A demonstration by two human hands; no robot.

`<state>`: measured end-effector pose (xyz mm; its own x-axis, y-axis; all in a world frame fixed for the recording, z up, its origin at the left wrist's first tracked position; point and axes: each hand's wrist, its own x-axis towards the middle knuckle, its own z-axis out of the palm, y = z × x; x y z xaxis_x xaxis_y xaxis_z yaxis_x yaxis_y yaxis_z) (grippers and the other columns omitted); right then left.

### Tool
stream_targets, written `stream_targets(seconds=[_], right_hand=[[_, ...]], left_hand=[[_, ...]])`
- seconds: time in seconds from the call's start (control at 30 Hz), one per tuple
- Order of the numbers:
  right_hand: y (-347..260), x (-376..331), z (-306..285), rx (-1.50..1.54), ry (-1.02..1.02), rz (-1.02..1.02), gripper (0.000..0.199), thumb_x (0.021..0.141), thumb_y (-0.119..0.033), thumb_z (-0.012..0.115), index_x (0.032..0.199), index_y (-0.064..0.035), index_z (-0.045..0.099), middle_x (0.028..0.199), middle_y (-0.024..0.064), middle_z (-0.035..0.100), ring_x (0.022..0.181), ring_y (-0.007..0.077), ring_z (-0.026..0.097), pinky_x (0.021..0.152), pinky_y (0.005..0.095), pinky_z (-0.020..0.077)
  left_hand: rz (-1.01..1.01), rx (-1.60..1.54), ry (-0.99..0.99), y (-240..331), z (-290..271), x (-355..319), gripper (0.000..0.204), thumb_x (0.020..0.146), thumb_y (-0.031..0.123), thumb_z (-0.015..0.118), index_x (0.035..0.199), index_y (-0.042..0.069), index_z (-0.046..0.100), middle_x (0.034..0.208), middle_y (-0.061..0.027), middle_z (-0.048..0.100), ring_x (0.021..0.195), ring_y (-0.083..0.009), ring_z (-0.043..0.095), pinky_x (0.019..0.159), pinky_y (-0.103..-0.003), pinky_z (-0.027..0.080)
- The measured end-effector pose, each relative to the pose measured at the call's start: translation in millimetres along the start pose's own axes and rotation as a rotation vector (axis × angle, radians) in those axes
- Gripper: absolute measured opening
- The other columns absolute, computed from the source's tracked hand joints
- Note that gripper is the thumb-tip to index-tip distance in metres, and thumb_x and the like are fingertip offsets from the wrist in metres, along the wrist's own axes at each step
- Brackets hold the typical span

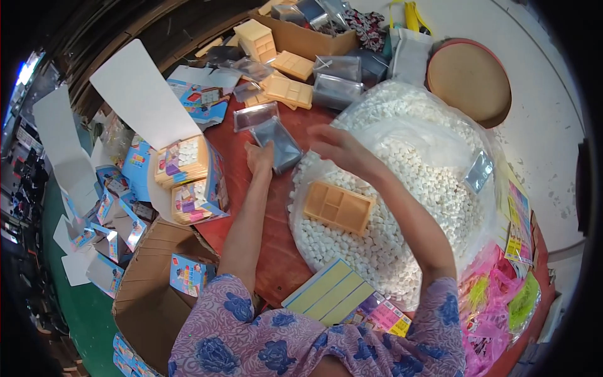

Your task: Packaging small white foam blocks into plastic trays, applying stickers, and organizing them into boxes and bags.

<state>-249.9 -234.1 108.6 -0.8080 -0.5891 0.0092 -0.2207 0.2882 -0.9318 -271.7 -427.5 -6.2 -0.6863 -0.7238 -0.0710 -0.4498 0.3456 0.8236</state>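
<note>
My left hand (pixel 259 157) is closed on the near edge of a stack of clear plastic covers (pixel 277 143), low over the red tabletop. To the right of it, my right hand (pixel 339 148) hovers with its fingers stretched out, slightly blurred, and nothing shows in it. Below my right hand, a peach compartment tray (pixel 339 206) lies on a large clear bag full of small white cubes (pixel 414 188). Another clear plastic cover (pixel 256 117) rests just beyond the stack.
At the back are more peach trays (pixel 290 90), clear covers (pixel 337 91) and a cardboard carton (pixel 314 41). An open box of filled trays (pixel 190 179) stands left. Nearer are a brown carton (pixel 147 283), a striped sheet (pixel 330 292) and pink bags (pixel 487 301). A round stool (pixel 468 81) stands far right.
</note>
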Motion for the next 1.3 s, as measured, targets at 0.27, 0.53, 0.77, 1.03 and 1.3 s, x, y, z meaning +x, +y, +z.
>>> stream_targets(seconds=[0.27,0.53,0.77,1.03,1.3], right_hand=[[113.9,118.8,48.9,-0.088,0.078,0.329,0.05,0.067,-0.025,0.059,0.105,0.005,0.047,0.09,0.0121,0.057,0.082,0.0176,0.054,0.069,0.0287,0.0422],[76.2,104.1,62.8,0.293,0.126,0.34,0.045,0.068,-0.019,0.058,0.107,0.0007,0.046,0.087,0.0106,0.056,0.072,0.0173,0.056,0.056,0.0286,0.0453],[40.9,91.1,33.9,-0.2,-0.193,0.079,0.039,0.072,-0.02,0.057,0.107,-0.0044,0.05,0.088,0.0104,0.058,0.067,0.0201,0.057,0.055,0.0291,0.0453],[90.2,169.0,62.8,-1.034,0.239,-0.585,0.014,0.067,-0.008,0.049,0.079,-0.0071,0.055,0.083,0.0083,0.053,0.079,0.0254,0.053,0.064,0.0358,0.0433],[97.3,190.9,102.8,-1.455,0.083,-0.589,0.012,0.069,-0.014,0.048,0.067,-0.0052,0.057,0.068,0.0105,0.056,0.064,0.0208,0.055,0.054,0.0316,0.0435]], left_hand=[[-0.353,-0.502,-0.363,-10.8,0.7,11.6,0.042,0.065,0.024,0.062,0.094,-0.004,0.05,0.089,-0.0145,0.056,0.072,-0.024,0.058,0.063,-0.038,0.045],[-0.304,-0.964,-0.544,-20.0,-34.4,0.3,0.026,0.068,0.015,0.058,0.089,0.001,0.053,0.083,-0.0083,0.055,0.071,-0.0178,0.055,0.06,-0.033,0.046],[-0.287,-1.392,-0.833,-46.1,-56.2,-24.2,0.039,0.069,0.011,0.048,0.105,-0.003,0.044,0.097,-0.0133,0.054,0.09,-0.0248,0.053,0.08,-0.038,0.043],[-0.447,-1.449,-1.238,-69.0,-35.1,-29.0,0.047,0.068,0.018,0.049,0.11,-0.003,0.042,0.101,-0.0143,0.053,0.09,-0.0249,0.054,0.08,-0.034,0.043],[-0.438,-1.571,-1.232,-64.2,-47.8,-32.9,0.049,0.069,0.022,0.053,0.11,-0.001,0.043,0.102,-0.0124,0.053,0.09,-0.0226,0.053,0.08,-0.032,0.043]])
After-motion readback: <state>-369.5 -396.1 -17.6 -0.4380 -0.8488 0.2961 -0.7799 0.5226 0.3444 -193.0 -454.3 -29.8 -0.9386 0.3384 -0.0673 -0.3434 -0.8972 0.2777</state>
